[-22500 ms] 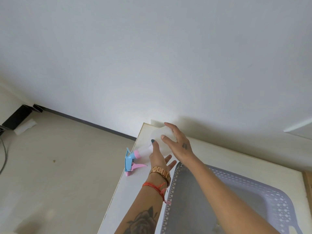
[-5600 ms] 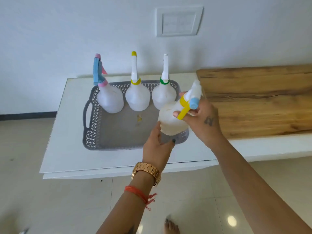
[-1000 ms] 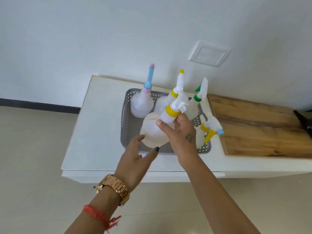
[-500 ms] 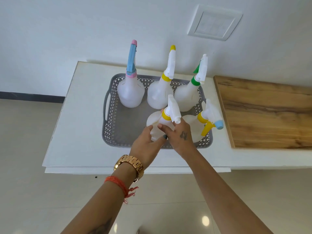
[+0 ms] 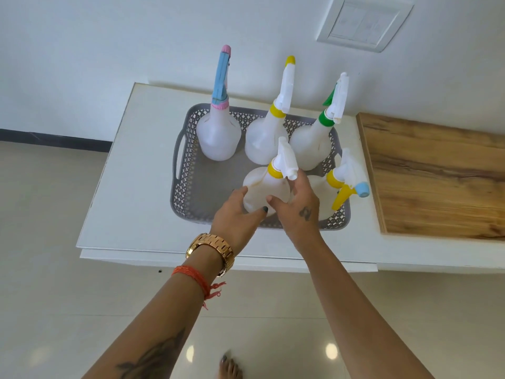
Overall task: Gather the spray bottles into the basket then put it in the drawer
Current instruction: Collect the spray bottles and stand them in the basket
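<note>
A grey perforated basket (image 5: 182, 170) sits on a white table (image 5: 131, 187). Three spray bottles stand along its back: one with a blue and pink head (image 5: 218, 138), one with a yellow collar (image 5: 262, 143), one with a green collar (image 5: 311, 143). At the front right stands a bottle with a yellow trigger and blue nozzle (image 5: 323, 192). A yellow-collared bottle (image 5: 259, 187) stands upright at the front middle. My left hand (image 5: 235, 217) cups its lower body. My right hand (image 5: 297, 209) wraps it from the right, thumb on the body, fingers by the neck.
A wooden board (image 5: 437, 176) lies on the table right of the basket. A wall switch plate (image 5: 363, 20) is above. The table's front edge is near my wrists, with tiled floor and my foot (image 5: 229, 367) below.
The yellow-collared bottle came down from above the basket and now stands in its front middle. Both hands stayed on it, and the fingers have spread a little.
</note>
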